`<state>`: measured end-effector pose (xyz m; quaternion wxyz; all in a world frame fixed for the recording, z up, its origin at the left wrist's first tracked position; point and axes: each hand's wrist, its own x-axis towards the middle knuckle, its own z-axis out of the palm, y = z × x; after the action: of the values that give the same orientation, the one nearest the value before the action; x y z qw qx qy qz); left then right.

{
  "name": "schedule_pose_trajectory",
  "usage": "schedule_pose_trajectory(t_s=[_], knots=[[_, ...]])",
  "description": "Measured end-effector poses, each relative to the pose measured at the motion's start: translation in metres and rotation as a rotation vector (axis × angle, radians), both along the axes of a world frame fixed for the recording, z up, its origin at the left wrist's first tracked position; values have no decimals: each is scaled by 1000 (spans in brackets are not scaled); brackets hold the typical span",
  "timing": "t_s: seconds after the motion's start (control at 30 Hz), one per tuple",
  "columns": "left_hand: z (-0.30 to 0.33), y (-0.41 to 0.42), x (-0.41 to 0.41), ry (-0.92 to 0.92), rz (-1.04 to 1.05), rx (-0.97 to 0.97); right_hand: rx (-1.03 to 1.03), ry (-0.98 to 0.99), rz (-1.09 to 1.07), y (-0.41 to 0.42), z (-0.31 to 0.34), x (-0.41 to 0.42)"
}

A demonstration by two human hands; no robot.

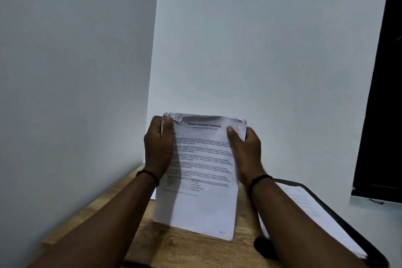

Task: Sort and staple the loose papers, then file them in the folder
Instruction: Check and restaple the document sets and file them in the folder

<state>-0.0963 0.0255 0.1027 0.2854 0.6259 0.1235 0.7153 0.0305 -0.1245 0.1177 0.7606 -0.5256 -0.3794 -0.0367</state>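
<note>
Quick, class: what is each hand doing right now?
Left hand: grip closed on the white printed paper stack, top left corner.
Right hand: grip closed on its top right corner.

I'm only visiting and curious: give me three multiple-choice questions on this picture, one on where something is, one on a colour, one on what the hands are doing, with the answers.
1. Where is the black folder?
A. On the table's right side, beside the right forearm
B. Leaning on the left wall
C. On top of the held sheets

2. What colour are the bands on both wrists?
A. Red
B. White
C. Black

3. How is the stack of papers held?
A. Flat on the table, untouched
B. Upright on the wooden table, each hand gripping a top corner
C. Raised overhead in one hand

Answers:
1 A: its dark edge, with a white sheet in it, shows right of the right arm.
2 C: a black band rings each wrist.
3 B: the left hand and right hand clasp the top corners, while the bottom edge meets the tabletop.
</note>
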Motion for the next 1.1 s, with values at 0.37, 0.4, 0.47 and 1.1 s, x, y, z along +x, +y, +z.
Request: schedule_pose_trajectory(t_s=[0.37,0.4,0.47,1.1], knots=[[-4,5,4,62,-39,4,-88,-75,-244,5,-7,7],[-5,4,4,64,-44,8,-108,-178,-379,4,-5,6],[-6,2,4,66,-48,15,-116,-497,-592,1,5,2],[24,-11,-7,73,-17,139,-562,-905,-414,0,83,-44]])
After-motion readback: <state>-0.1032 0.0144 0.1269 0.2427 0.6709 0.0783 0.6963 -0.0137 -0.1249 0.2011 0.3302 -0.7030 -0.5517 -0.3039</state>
